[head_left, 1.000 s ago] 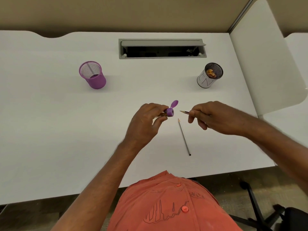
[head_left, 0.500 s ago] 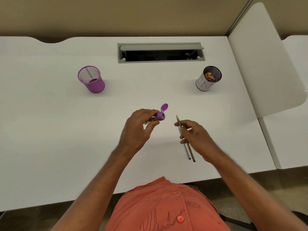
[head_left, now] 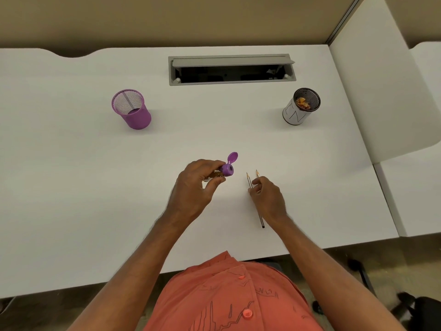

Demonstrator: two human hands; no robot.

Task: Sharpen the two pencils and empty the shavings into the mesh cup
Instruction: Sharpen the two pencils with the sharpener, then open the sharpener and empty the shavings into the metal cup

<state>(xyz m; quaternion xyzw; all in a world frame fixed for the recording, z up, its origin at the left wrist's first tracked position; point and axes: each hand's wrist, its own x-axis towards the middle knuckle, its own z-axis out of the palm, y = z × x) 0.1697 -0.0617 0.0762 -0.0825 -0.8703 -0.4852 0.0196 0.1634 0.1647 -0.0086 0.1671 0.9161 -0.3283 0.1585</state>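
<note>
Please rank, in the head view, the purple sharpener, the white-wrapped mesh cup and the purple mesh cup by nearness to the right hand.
1. Purple sharpener, just left, gripped by the left hand.
2. White-wrapped mesh cup, far right.
3. Purple mesh cup, far left.

Left hand [head_left: 195,185] raised over the desk, forearm angling in from lower left, fingers and thumb curled round a small clear-bodied sharpener with a purple flip cap [head_left: 224,170]. Right hand [head_left: 267,197] low, knuckles up, forearm coming in from lower right, fingertips [head_left: 256,185] curled down onto two thin grey wooden pencils [head_left: 250,181].
</note>
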